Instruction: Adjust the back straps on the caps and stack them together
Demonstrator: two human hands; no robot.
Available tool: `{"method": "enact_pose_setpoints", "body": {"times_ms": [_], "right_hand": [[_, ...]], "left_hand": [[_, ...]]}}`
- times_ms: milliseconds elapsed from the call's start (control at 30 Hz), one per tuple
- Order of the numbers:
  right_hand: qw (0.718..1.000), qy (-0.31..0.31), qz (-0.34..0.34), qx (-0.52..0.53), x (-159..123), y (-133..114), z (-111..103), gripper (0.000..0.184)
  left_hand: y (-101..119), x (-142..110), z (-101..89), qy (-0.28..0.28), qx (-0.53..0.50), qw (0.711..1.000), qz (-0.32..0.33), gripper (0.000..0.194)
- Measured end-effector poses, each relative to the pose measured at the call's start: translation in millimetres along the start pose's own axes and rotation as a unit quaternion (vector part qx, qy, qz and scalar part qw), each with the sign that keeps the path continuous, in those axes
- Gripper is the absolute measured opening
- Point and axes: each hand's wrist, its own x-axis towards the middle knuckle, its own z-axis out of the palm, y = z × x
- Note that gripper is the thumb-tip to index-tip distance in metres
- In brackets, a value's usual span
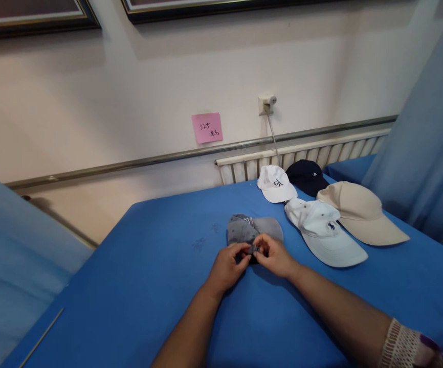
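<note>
A grey baseball cap (240, 229) lies on the blue-covered table (160, 245), its brim pointing to the right. My left hand (227, 266) and my right hand (273, 255) meet at the near edge of this cap. Both are closed in a pinch on a small dark strap (252, 249) at the cap's back. The fingers partly hide the strap, so its fastening cannot be made out.
Right of the grey cap lie a white cap (273, 179), a black cap (306, 175), a pale cap with a horse emblem (317, 220) and a beige cap (355, 204). Behind the table are a radiator (321, 155) and a wall rail (148, 161). Blue curtains (428, 128) hang at both sides.
</note>
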Motion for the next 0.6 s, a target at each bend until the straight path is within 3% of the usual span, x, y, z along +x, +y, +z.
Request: {"method": "enact_pose_setpoints", "body": {"times_ms": [167,400,500,600], "right_hand": [[0.999,-0.01,0.012,0.033,1.6,6.3,0.1,0.016],[1.0,-0.002,0.016,0.023,-0.2,3.9,4.2,0.021],[1.0,-0.004,0.011,0.02,-1.4,-0.9,5.9,0.023],[1.0,-0.007,-0.001,-0.004,-3.1,-7.9,6.4,0.025]], "left_hand": [[-0.7,-1.6,-0.3,-0.007,0.103,0.994,0.023,0.025],[5.2,-2.8,2.2,-0.012,0.261,0.965,0.036,0.025],[7.9,-1.8,4.7,0.013,0.227,0.974,0.006,0.022],[2.6,0.7,8.6,0.065,0.074,0.992,-0.073,0.019]]}}
